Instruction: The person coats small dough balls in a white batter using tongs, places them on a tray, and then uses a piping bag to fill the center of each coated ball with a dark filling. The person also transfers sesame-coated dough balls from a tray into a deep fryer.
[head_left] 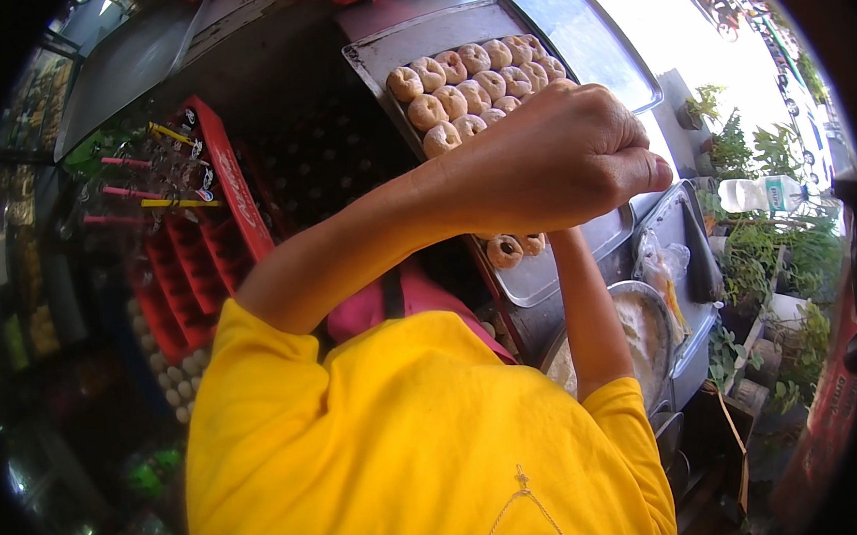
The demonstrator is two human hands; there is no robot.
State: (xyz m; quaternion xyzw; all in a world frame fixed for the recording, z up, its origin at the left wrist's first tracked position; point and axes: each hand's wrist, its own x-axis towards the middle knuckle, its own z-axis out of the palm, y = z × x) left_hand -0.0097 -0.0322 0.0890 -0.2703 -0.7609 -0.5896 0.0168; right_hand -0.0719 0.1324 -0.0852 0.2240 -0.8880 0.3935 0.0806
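My left hand [578, 153] is raised over the tray, its fingers curled into a fist with the thumb at the right. Whatever it holds, if anything, is hidden. Behind that wrist my right forearm [594, 312] rises, and the right hand is covered by the left. Rows of round, pale-dusted buns [426, 111] lie on a metal tray [531, 286] beneath my arms. One near bun [503, 251] shows a dark hollow. To the right of my right forearm stands a round metal bowl [667, 340] with white powder in it.
A bare metal tray [581, 27] lies beyond the buns. Beside the bowl sits a clear plastic bag [663, 270]. A red bottle crate [225, 172] and several eggs [178, 382] are on the left. Potted plants [732, 145] and a clear bottle [759, 194] line the right.
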